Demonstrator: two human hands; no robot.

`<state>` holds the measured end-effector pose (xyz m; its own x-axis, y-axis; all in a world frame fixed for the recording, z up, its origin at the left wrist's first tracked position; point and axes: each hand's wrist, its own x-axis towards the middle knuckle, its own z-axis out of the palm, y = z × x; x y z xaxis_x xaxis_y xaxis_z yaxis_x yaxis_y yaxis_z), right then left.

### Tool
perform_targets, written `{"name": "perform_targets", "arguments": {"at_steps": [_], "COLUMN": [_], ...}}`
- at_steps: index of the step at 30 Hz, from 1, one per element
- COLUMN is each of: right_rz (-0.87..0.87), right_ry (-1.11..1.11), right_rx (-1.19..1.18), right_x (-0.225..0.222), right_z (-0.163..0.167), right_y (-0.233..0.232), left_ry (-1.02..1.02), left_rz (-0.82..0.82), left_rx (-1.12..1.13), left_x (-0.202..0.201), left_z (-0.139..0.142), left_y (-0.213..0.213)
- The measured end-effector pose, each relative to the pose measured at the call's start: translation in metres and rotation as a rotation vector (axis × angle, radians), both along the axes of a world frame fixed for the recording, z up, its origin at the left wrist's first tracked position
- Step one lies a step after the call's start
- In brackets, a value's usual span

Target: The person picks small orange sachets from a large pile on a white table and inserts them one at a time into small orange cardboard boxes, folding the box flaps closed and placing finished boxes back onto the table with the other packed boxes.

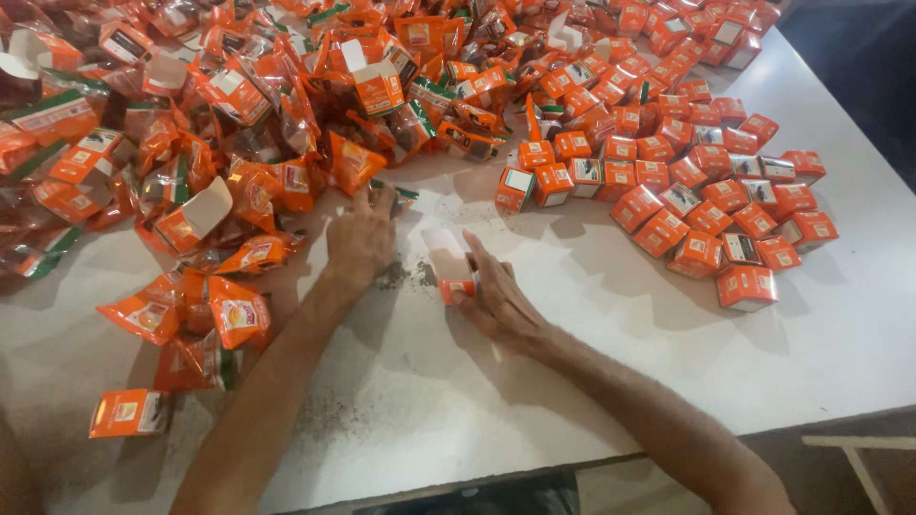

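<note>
On the white tabletop point(534, 381), near its middle, the right hand point(496, 296) rests on its side with its grip closed around a small orange box point(456, 289) whose pale flap stands open and points away from the person. Only the box's lower orange end and the flap show past the fingers. Just to the left, the left hand point(361, 238) lies palm down with fingers spread, its grip wide and holding nothing, fingertips touching a small orange-and-green packet point(401, 195) at the edge of a big heap of orange sachets and open boxes point(239, 114) that fills the far left of the surface. Between the two hands lies a scatter of dark powder point(401, 277). To the right, well apart from the hands, closed orange boxes point(706, 200) stand packed side by side in a cluster. Near the front left edge a single flattened orange box point(129, 413) lies alone.
</note>
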<state>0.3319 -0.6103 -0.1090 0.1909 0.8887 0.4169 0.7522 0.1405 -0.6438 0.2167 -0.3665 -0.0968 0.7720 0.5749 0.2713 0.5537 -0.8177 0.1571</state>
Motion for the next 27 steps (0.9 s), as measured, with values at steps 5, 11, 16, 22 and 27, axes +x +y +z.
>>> {"name": "perform_targets", "arguments": {"at_steps": [5, 11, 16, 22, 27], "right_rz": [-0.006, 0.098, 0.052, 0.104, 0.127], "right_ry": [0.016, -0.034, -0.057, -0.044, 0.039], "right_rx": [0.186, 0.091, 0.068, 0.046, 0.046], "right_x": [-0.013, -0.016, -0.015, -0.007, -0.009], "right_z": [0.010, 0.032, 0.032, 0.019, 0.024], "right_y": [-0.005, -0.005, -0.006, -0.003, -0.010], "left_ry": [-0.145, -1.076, -1.254, -0.941, -0.705], "left_rz": [-0.079, 0.019, -0.374, -0.873, -0.805], "left_rx": [-0.133, -0.924, -1.045, -0.206, 0.147], "left_x": [-0.034, -0.060, -0.066, -0.057, -0.054], "left_z": [-0.002, 0.022, 0.041, 0.030, 0.036], "left_y": [-0.026, -0.029, -0.058, -0.122, -0.125]}}
